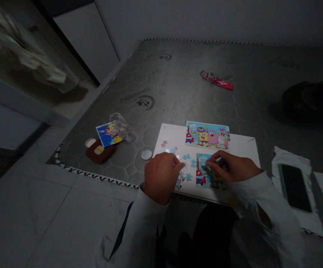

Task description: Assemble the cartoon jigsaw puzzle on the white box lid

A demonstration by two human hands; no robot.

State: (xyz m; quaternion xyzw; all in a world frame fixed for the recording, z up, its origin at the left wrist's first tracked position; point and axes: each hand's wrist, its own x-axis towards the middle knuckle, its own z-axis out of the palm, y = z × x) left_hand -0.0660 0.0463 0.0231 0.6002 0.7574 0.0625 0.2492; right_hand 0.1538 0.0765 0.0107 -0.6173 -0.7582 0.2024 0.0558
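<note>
A white board (242, 147) lies on the mattress in front of me. On its far part rests a cartoon reference picture (207, 134). Nearer me is a partly built jigsaw puzzle (203, 175). My right hand (231, 166) rests on the puzzle's right part, fingers curled and pressing on the pieces. My left hand (161, 175) is closed over loose puzzle pieces (187, 166) on the board's left side; what its fingers pinch is hidden. Another stray piece (164, 143) lies at the board's far left.
A clear plastic bag with a cartoon card (111, 134) and a brown pouch (100, 152) lie to the left. Beside the board sits a small round lid (146, 153). A red wrapper (217, 80) lies farther off. At the right, a phone (294, 182) rests on white paper.
</note>
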